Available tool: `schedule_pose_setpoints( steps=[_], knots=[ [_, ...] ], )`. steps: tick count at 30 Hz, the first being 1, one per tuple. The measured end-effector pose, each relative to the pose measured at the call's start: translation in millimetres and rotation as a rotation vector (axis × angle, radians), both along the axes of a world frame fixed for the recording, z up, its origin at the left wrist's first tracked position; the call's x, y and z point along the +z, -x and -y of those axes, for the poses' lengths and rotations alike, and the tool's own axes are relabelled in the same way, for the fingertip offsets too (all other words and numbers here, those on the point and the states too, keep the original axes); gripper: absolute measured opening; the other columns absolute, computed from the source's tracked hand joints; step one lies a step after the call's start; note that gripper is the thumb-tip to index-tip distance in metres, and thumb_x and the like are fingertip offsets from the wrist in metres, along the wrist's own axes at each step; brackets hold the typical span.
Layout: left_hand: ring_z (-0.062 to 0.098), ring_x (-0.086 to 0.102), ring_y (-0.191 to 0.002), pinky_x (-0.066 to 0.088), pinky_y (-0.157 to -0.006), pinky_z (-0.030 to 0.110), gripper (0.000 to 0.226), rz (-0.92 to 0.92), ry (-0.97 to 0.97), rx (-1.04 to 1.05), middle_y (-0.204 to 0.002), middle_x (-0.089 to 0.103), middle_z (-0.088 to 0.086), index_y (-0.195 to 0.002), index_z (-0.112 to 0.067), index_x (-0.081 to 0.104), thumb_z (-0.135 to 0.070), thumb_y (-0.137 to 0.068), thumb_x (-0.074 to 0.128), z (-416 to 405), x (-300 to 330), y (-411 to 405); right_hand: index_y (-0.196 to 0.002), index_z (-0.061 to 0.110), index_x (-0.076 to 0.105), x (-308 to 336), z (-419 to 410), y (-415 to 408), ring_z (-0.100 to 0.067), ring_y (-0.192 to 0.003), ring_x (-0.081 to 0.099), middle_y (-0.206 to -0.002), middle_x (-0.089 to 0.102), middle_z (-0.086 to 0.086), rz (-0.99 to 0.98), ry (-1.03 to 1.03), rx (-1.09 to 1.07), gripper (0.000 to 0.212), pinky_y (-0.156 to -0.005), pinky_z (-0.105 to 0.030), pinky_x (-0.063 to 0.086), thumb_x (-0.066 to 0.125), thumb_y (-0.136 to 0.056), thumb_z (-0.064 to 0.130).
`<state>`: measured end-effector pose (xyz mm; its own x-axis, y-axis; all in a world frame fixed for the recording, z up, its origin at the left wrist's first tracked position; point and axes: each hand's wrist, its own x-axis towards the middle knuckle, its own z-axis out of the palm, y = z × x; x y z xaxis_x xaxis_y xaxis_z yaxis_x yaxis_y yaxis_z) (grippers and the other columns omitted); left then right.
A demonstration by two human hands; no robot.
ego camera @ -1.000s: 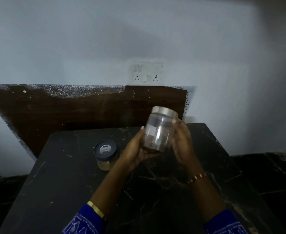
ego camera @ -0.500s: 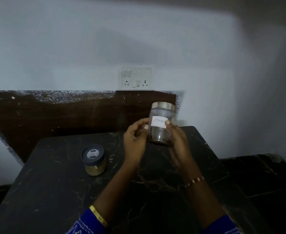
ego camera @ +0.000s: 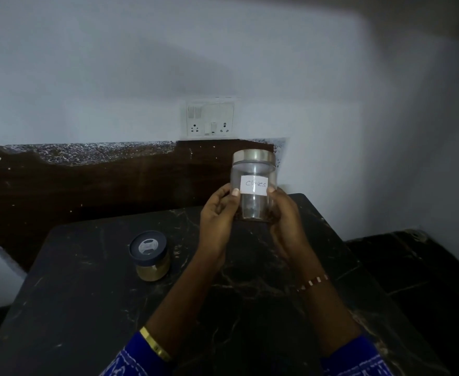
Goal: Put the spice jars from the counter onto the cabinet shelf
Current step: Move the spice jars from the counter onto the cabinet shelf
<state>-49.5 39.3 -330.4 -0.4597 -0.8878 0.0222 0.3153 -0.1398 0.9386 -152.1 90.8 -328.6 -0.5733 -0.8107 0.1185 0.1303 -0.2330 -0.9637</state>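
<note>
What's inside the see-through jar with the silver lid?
The clear glass jar with a silver lid looks mostly empty, with something dark at its bottom. The fingers and white paper label cover part of it.

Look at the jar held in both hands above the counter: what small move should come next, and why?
Probably carry the clear jar up and away toward the shelf, which is out of view. Both the left hand and right hand already hold it upright, clear of the counter, label readable. The dark-lidded jar waits there.
</note>
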Motion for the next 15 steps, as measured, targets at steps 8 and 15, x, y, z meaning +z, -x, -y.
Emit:
schedule_pose_setpoints(
  steps=[8,15],
  knots=[
    [0.009,0.064,-0.101,0.054,-0.087,0.028,0.038,-0.006,0.219,-0.024,-0.106,0.065,-0.005,-0.130,-0.014,0.048,-0.022,-0.092,0.049,5,46,20,-0.128,0.019,0.049,41,-1,27,-0.006,-0.100,0.063,-0.105,0.065,0.012,-0.198,0.046,-0.027,0.035,-0.078,-0.016,0.055,0.052,-0.092,0.017],
    [0.017,0.058,-0.114,0.050,-0.098,0.040,0.039,-0.010,0.508,0.062,-0.127,0.060,0.004,-0.131,-0.019,0.048,-0.028,-0.093,0.049,4,139,79,-0.134,0.016,0.039,142,-5,93,-0.019,-0.105,0.060,-0.127,0.057,-0.007,-0.423,0.163,-0.095,0.046,-0.080,-0.023,0.054,0.054,-0.091,0.022]
  ],
)
